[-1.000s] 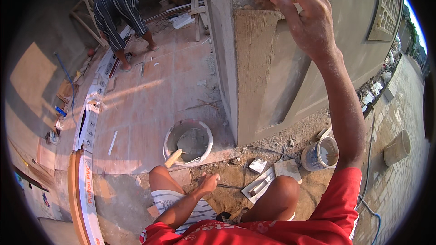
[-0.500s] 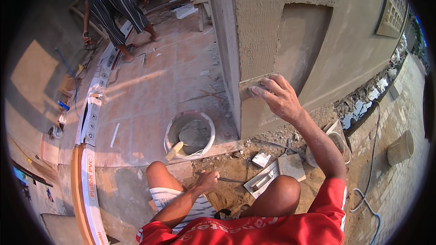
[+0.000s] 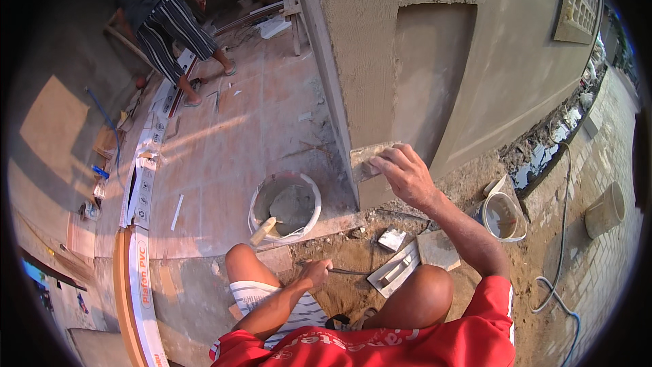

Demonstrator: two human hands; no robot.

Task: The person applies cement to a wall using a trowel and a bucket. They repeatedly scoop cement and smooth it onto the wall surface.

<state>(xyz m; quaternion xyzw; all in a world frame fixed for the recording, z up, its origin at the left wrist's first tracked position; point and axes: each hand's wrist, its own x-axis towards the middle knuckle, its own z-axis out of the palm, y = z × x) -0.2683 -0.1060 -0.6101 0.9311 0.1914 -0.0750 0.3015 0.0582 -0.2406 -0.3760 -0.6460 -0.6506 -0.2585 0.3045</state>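
My right hand (image 3: pixel 407 175) is closed round a small, plaster-smeared float (image 3: pixel 370 160), which lies flat on the wall near its corner edge. Fresh grey plaster covers the wall (image 3: pixel 370 81) above it, beside a recessed panel (image 3: pixel 435 61). Low over my knees, my left hand (image 3: pixel 315 273) is closed round a thin dark rod (image 3: pixel 350 271) that sticks out to the right. A bucket of wet mortar (image 3: pixel 291 207) stands at the wall's foot, with a tool's pale wooden handle (image 3: pixel 263 231) leaning on its rim.
A white float with a handle (image 3: pixel 395 268) and a square tile (image 3: pixel 438 250) lie on the sand. A bucket (image 3: pixel 501 216) stands by my right forearm, another bucket (image 3: pixel 604 211) farther right near a hose (image 3: pixel 560 251). A person (image 3: pixel 166 24) stands at the back left beside long boxes (image 3: pixel 142 183).
My right hand and the float have moved down the wall. My left hand stays closed on the rod at about the same place. The other person has straightened up from bending.
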